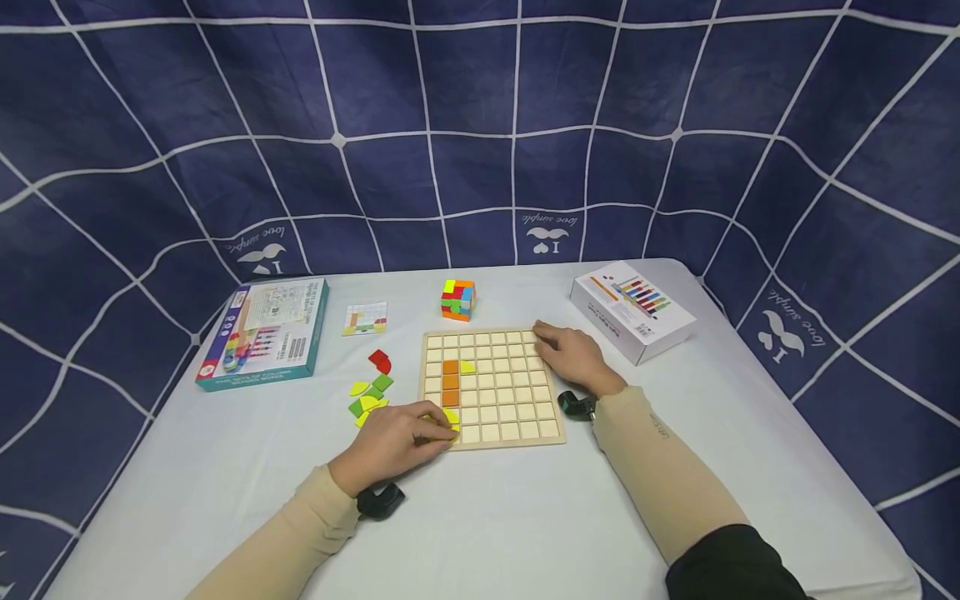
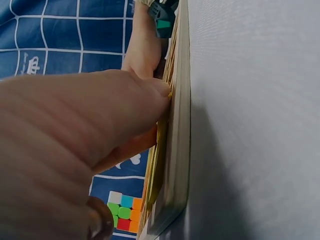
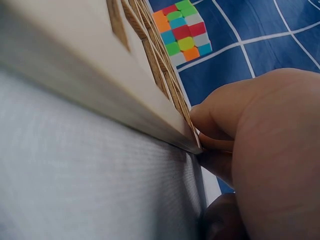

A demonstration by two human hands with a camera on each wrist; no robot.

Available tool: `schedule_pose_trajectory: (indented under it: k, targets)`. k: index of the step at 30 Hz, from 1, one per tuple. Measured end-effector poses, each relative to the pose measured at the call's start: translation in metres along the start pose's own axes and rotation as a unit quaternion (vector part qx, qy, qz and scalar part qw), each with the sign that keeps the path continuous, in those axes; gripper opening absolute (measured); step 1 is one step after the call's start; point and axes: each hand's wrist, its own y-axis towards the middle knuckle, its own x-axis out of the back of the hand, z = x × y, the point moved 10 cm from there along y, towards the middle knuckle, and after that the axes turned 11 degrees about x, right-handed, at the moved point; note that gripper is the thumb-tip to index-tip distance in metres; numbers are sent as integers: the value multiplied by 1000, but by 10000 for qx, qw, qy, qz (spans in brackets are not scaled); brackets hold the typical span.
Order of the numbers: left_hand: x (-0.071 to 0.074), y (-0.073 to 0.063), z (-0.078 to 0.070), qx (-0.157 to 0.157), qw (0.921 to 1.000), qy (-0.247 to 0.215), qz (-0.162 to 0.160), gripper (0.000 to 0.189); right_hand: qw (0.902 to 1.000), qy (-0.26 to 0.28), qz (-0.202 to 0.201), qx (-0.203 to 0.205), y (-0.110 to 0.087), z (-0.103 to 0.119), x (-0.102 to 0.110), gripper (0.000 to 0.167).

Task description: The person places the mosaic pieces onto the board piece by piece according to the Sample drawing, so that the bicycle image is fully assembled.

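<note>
A square wooden grid board (image 1: 498, 445) lies on the table between the hands. In its left part sit several orange tiles (image 1: 450, 382) and a yellow piece (image 1: 468, 367). My left hand (image 1: 397, 442) is at the board's front-left corner, where thumb and fingers pinch a yellow piece (image 2: 159, 157) low against the grid; the fingers partly hide it. My right hand (image 1: 572, 354) grips the board's right rim near the far corner, its fingertips (image 3: 197, 117) on the edge. Loose yellow and green pieces (image 1: 369, 398) and red pieces (image 1: 380, 361) lie left of the board.
A colourful puzzle cube (image 1: 457, 300) stands behind the board. A printed pattern card (image 1: 365, 318) lies to its left. At the far left rests a flat teal-edged box (image 1: 262, 333), and at the far right a white box (image 1: 633, 310). Blue gridded cloth (image 1: 465, 125) hangs behind the table.
</note>
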Motion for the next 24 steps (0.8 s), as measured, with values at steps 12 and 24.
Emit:
schedule_pose_trajectory:
  k: [12,24]
  targets:
    - [1,1,3,104,9999,5,-118,15,10000,-19,-1,-6,-1,0,0,49]
    - [47,-1,43,1451,9798,121,-1368,13,10000,14,10,-11,0,-1,2,49]
